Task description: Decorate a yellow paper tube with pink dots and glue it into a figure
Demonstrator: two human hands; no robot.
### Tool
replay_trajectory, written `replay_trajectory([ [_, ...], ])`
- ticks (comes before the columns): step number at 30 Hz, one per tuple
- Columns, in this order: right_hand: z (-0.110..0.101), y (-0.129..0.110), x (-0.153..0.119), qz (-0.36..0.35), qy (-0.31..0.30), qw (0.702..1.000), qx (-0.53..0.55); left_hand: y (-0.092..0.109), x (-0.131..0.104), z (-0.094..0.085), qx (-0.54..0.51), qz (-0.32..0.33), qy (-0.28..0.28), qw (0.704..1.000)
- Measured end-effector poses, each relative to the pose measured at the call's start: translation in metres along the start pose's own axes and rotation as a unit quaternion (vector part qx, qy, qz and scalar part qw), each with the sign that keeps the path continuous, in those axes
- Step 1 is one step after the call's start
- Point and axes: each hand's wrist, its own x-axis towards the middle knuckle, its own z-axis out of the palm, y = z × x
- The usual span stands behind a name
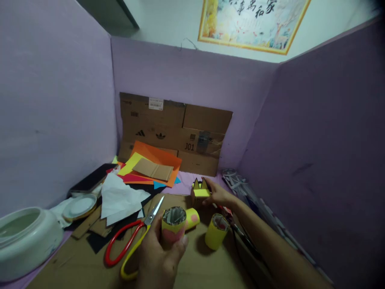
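nearby, a left hand (pixel 164 257) curled round a yellow-and-pink tube (pixel 173 226) that looked light, stiff-walled and easily dented, best held round its middle, below the raw rim. scissors (pixel 149 219) on its left and a standing tube (pixel 215 237) on its right narrowed the sideways room; farther off, the right hand (pixel 221 194) pinched the right side of an eared box (pixel 199 194), likely crushable at its points, with some room before the cardboard panel (pixel 168 132).

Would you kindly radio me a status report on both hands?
Left hand gripping yellow-and-pink tube. Right hand touching small eared box. Scissors close beside left hand; another yellow tube near right forearm.
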Motion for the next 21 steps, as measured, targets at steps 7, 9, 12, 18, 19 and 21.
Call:
replay_trajectory([
  [7,-0.015,-0.054,-0.027,-0.050,0.070,0.982,0.166,-0.008,-0.001,0.001,-0.030,-0.001,-0.032,0.999],
  [9,-0.014,-0.068,-0.048,-0.071,0.085,0.970,0.216,-0.009,-0.003,0.002,-0.048,0.001,-0.064,0.997],
  [12,-0.005,-0.077,-0.082,-0.040,0.114,0.903,0.413,-0.010,-0.008,0.007,-0.086,-0.008,-0.127,0.988],
  [18,0.009,-0.064,-0.117,0.033,0.096,0.864,0.493,-0.013,-0.026,0.026,-0.119,-0.026,-0.241,0.963],
  [19,0.010,-0.062,-0.119,0.036,0.094,0.869,0.485,-0.014,-0.029,0.028,-0.121,-0.030,-0.262,0.957],
  [21,0.014,-0.059,-0.119,0.033,0.090,0.877,0.471,-0.015,-0.032,0.029,-0.124,-0.050,-0.292,0.947],
])
